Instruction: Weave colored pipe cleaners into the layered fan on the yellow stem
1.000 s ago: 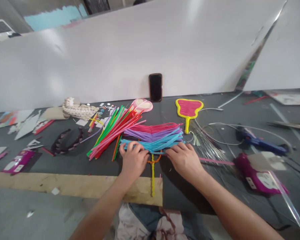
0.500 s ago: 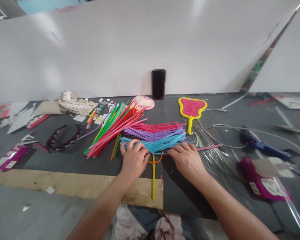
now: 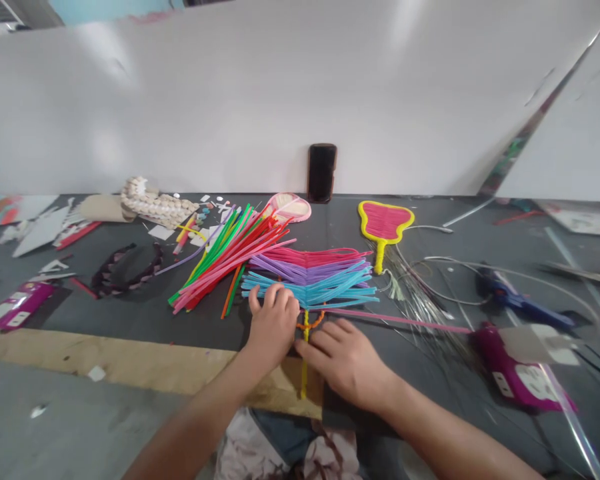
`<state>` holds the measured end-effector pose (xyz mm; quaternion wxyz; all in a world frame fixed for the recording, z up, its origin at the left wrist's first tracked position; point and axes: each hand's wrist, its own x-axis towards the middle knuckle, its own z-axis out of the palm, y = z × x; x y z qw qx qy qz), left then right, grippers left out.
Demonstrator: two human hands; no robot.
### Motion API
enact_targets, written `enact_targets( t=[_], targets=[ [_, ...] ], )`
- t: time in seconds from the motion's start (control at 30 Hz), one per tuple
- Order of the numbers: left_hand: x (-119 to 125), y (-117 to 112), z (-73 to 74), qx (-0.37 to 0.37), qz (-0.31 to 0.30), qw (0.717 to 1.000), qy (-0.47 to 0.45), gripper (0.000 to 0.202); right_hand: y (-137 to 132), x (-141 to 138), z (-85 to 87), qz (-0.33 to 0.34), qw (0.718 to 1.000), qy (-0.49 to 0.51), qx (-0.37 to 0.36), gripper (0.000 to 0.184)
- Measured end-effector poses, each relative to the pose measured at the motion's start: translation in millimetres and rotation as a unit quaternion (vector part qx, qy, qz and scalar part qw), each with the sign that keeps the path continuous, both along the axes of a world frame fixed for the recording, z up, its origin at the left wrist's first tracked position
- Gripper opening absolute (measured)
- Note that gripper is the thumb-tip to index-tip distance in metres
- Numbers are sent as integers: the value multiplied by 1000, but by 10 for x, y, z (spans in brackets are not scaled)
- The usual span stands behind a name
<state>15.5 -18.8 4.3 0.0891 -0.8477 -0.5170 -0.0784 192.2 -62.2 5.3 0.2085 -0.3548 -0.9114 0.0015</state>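
Observation:
A fan-like piece of pipe cleaners lies in front of me, with pink, purple and blue (image 3: 330,283) rows meeting along a middle line. Its yellow twisted stem (image 3: 304,383) points toward me, crossed by an orange curved piece (image 3: 319,321). My left hand (image 3: 275,323) is closed at the lower edge of the blue row, by the inner end of a long pink pipe cleaner (image 3: 400,320); its fingertips are partly hidden. My right hand (image 3: 347,363) has curled fingers, with the thumb and fingertips at the yellow stem just below the orange piece.
Loose coloured pipe cleaners (image 3: 225,263) lie at left, near a dark headband (image 3: 125,270). A finished pink-and-yellow fan (image 3: 386,223), wires (image 3: 430,320), a blue glue gun (image 3: 525,297) and a magenta power strip (image 3: 515,373) are at right. A phone (image 3: 322,173) leans on the white board.
My right hand has moved left and toward me, from the right side of the blue row to the yellow stem. The pink pipe cleaner now shows at greater length, reaching right.

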Motion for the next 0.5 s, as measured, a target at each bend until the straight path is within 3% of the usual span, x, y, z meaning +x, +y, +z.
enact_targets(
  t=[0.17,0.3,0.5],
  targets=[
    [-20,-1,23,-4,3,1000,20,16,-24,-116,-160,13,997,-7,-71,17],
    [-72,19,59,7,-3,1000,27,17,21,-103,-215,8,997,9,-78,11],
    [-205,34,202,36,38,998,45,19,28,-114,-246,7,997,22,-77,11]
  ],
)
